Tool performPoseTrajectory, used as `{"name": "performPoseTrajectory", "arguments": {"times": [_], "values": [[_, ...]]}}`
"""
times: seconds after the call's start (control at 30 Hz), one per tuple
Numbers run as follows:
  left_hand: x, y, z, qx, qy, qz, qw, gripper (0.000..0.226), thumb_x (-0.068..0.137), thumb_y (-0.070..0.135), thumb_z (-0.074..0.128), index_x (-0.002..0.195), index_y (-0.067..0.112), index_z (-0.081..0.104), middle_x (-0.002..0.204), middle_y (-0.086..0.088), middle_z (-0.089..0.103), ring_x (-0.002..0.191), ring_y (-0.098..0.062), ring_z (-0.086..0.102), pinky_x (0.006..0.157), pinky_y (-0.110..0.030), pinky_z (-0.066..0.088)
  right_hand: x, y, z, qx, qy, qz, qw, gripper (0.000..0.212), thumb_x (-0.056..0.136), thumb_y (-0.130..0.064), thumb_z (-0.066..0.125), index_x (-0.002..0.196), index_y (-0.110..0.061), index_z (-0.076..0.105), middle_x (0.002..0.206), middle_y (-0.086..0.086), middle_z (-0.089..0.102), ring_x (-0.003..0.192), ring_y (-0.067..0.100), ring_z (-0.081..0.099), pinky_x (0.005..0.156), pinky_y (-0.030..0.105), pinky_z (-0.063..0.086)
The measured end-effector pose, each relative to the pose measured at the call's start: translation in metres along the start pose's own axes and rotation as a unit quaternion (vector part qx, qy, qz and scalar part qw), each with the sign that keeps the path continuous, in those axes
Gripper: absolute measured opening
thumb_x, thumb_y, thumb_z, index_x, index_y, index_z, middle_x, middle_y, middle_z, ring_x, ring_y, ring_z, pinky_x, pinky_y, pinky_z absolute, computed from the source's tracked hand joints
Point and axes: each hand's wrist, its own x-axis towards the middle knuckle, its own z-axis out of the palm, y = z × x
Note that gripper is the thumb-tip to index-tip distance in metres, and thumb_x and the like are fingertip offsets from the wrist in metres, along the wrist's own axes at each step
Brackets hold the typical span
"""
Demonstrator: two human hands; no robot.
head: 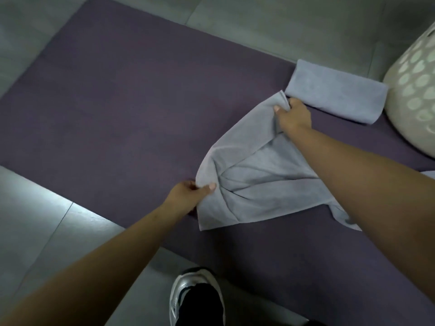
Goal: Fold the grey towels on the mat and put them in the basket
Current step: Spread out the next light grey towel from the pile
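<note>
Showing the head view: a person stands over a purple mat (pixel 117 102) laid on a tiled floor (pixel 35 231), with one shoe (pixel 196 297) at the near edge. The left hand (pixel 188 195) pinches the near-left edge of a loose grey towel (pixel 254 182) between curled fingers and thumb; the right hand (pixel 294 116) grips the far corner in the same way. Between the two grips the cloth is bunched and creased, with its right part passing under the right forearm and a tail trailing towards the near right. A folded grey towel (pixel 334 95) lies just beyond the right hand, at the far-right edge of the mat, close beside the perforated white basket (pixel 414 90), which is only partly in view.

Risks, as judged: the hands hold one long edge only, so the free edge may drag and fold crookedly; creases radiating from the left grip may be pressed into the fold; the right hand, nearly touching the folded towel, may nudge it out of shape when the cloth is spread.
</note>
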Motion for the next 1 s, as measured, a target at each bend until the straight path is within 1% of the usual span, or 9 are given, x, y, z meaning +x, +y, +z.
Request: {"name": "performPoseTrajectory", "arguments": {"times": [0.17,0.23,0.4,0.53,0.63,0.7,0.8,0.9,1.0], "values": [[-0.014,-0.022,0.016,0.081,-0.049,-0.01,0.995,0.035,0.079,0.039,0.075,0.091,0.008,0.064,0.075,0.0,0.061,0.068,-0.012,0.058,0.057,-0.021,0.045,0.013,-0.006,-0.023,0.004,0.015,-0.009,1.0,0.033,0.09,-0.03,0.058,0.066,-0.021,0.038,0.076,0.0,0.05,0.082,0.018,0.047,0.066,0.022,0.029],[-0.017,-0.024,0.012,-0.067,-0.032,-0.063,0.995,0.031,0.087,0.03,0.068,0.104,0.005,0.062,0.084,-0.004,0.065,0.072,-0.015,0.063,0.061,-0.025,0.049,0.017,-0.01,-0.033,-0.014,0.018,-0.017,1.0,0.031,0.09,-0.031,0.059,0.067,-0.02,0.04,0.079,0.002,0.05,0.082,0.018,0.046,0.067,0.023,0.029],[-0.015,-0.012,-0.012,-0.499,0.015,-0.125,0.857,0.011,0.098,0.014,0.051,0.1,0.004,0.056,0.09,-0.01,0.062,0.065,-0.017,0.068,0.059,-0.034,0.059,0.026,-0.01,-0.063,-0.046,-0.008,-0.004,0.999,0.037,0.091,-0.037,0.057,0.064,-0.019,0.039,0.067,-0.001,0.042,0.082,0.019,0.046,0.069,0.025,0.031],[-0.015,0.014,-0.009,-0.622,0.07,-0.136,0.768,0.014,0.101,0.015,0.043,0.107,0.009,0.054,0.089,-0.006,0.057,0.077,-0.018,0.058,0.083,-0.041,0.05,0.025,-0.01,-0.071,0.022,-0.059,0.041,0.997,0.049,0.093,-0.051,0.047,0.111,-0.008,0.061,0.101,0.002,0.051,0.099,0.022,0.051,0.087,0.031,0.041],[-0.015,0.035,-0.006,-0.667,0.096,-0.139,0.726,0.022,0.101,0.012,0.038,0.118,0.009,0.052,0.091,-0.008,0.059,0.081,-0.02,0.06,0.088,-0.04,0.049,0.025,-0.011,-0.076,0.104,-0.048,0.047,0.992,0.036,0.094,-0.047,0.049,0.098,-0.014,0.064,0.101,0.001,0.057,0.096,0.018,0.054,0.084,0.026,0.042],[-0.014,0.044,-0.01,-0.717,0.11,-0.119,0.678,0.035,0.102,0.009,0.03,0.133,0.004,0.046,0.123,-0.014,0.059,0.111,-0.027,0.059,0.099,-0.039,0.046,0.027,-0.01,-0.083,0.132,-0.026,0.047,0.99,0.03,0.094,-0.044,0.05,0.089,-0.016,0.061,0.094,-0.001,0.057,0.095,0.018,0.054,0.077,0.025,0.042],[-0.01,0.045,-0.015,-0.597,0.183,-0.089,0.776,0.04,0.103,0.011,0.029,0.141,0.001,0.037,0.14,-0.014,0.048,0.119,-0.025,0.053,0.088,-0.032,0.046,0.034,-0.007,-0.098,0.124,0.014,0.039,0.991,0.029,0.092,-0.045,0.053,0.079,-0.02,0.057,0.088,-0.003,0.058,0.092,0.018,0.055,0.078,0.026,0.043],[-0.009,0.028,-0.019,-0.338,0.32,-0.009,0.885,0.024,0.103,0.023,0.032,0.115,0.011,0.05,0.098,-0.005,0.055,0.093,-0.022,0.049,0.077,-0.032,0.038,0.04,-0.006,-0.11,0.08,0.068,0.015,0.994,0.034,0.093,-0.041,0.053,0.069,-0.017,0.051,0.066,-0.002,0.048,0.073,0.015,0.047,0.056,0.014,0.037],[-0.009,0.01,-0.025,-0.177,0.368,0.066,0.91,0.017,0.103,0.024,0.035,0.096,0.011,0.044,0.08,-0.001,0.048,0.084,-0.021,0.046,0.071,-0.03,0.032,0.04,-0.014,-0.099,0.042,0.085,-0.025,0.995,0.044,0.095,-0.04,0.049,0.06,-0.015,0.043,0.06,-0.003,0.041,0.058,0.012,0.039,0.048,0.018,0.031]]}}
